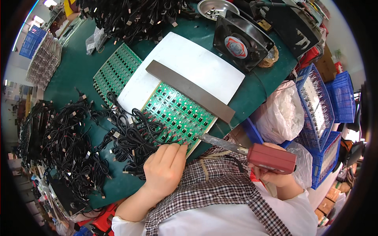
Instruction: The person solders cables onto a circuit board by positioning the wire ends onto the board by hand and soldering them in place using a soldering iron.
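Observation:
A green circuit board panel (pixel 179 112) with rows of small black parts lies in front of me, its far edge along a long brown bar (pixel 189 90). My left hand (pixel 165 165) is closed at the panel's near edge, its fingertips around the wire end of a black cable (pixel 167 140); the exact pinch is hidden. Several thin red wires run onto the panel there. My right hand (pixel 271 175) grips the dark red handle of a soldering gun (pixel 271 158). The gun's metal shaft points left, and its tip is at the panel's right near edge, close to the left fingertips.
A white board (pixel 197 55) lies under the bar. More green panels (pixel 118 67) are at its left. Black cable bundles (pixel 71 145) cover the table's left and far side. A black fan (pixel 242 41) and a metal bowl (pixel 216 8) stand far right; blue crates (pixel 315 106) are right.

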Available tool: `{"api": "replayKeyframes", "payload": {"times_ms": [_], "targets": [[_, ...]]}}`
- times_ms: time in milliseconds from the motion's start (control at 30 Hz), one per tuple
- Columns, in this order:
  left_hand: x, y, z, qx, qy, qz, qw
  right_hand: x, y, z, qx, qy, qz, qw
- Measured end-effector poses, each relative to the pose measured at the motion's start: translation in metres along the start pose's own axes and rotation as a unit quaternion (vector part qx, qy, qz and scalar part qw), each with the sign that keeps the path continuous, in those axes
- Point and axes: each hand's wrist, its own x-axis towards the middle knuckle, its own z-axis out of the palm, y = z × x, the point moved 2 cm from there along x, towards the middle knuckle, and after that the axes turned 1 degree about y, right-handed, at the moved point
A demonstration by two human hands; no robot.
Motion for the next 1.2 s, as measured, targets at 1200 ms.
{"api": "replayKeyframes", "payload": {"times_ms": [1200], "targets": [[0.002, -0.010, 0.005, 0.043, 0.018, 0.149, 0.988, -0.014, 0.015, 0.004, 0.171, 0.018, 0.070, 0.983]]}}
